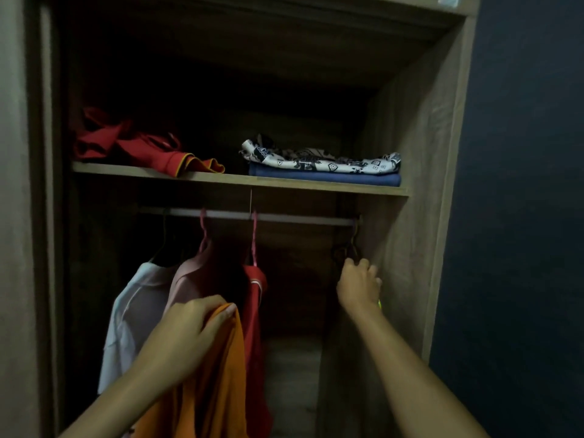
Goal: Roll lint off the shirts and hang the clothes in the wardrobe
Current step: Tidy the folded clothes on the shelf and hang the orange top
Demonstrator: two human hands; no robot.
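Orange shirt [218, 368] is gripped by the left hand [189, 330], lower centre, kept ready. A dark hanger [346, 248] is pinched by the right hand [358, 284], likely for it

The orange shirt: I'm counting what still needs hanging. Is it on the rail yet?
Not yet. The orange shirt is bunched in the left hand, below the rail; no hanger shows on it.

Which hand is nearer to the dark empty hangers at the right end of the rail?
The right hand. It reaches up to the dark hangers, its fingers at their lower part. The left hand is lower and far to their left, gripping the orange shirt.
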